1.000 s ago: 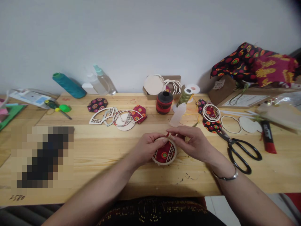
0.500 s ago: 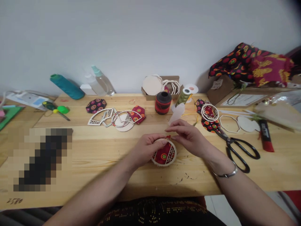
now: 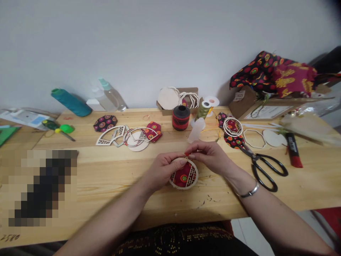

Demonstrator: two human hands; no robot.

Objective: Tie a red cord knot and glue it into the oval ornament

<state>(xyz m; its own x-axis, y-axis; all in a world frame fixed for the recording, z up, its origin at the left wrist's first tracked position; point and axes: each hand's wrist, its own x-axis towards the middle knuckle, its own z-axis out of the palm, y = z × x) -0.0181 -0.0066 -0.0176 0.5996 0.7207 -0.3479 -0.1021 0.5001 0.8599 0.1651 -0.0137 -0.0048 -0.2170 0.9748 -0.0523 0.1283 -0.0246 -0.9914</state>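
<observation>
A round wooden-framed ornament [image 3: 183,179], with dark red patterned cloth behind fretwork, is held upright-facing above the table by my left hand [image 3: 165,168]. My left thumb lies across its upper front, the fingers behind. At the ornament's top edge sticks up a small bit of red cord [image 3: 187,154]. My right hand [image 3: 211,156] pinches at this cord, thumb against fingertips; the fingers partly hide it. Just beyond the right hand stands a whitish translucent bottle [image 3: 196,130], tilted, with a spool of black and red thread [image 3: 181,118] on its left.
Black-handled scissors [image 3: 262,165] and a black-and-red tube [image 3: 294,151] lie to the right. Fan-shaped wooden frames [image 3: 110,137] and cloth-covered pieces are at the left back. A cardboard box [image 3: 269,111] with fabric stands back right; a teal thread cone [image 3: 71,102] lies back left.
My right thumb and fingers have closed together on the red cord, where they were apart before. The left hand keeps its hold on the ornament. The whole view has shifted slightly.
</observation>
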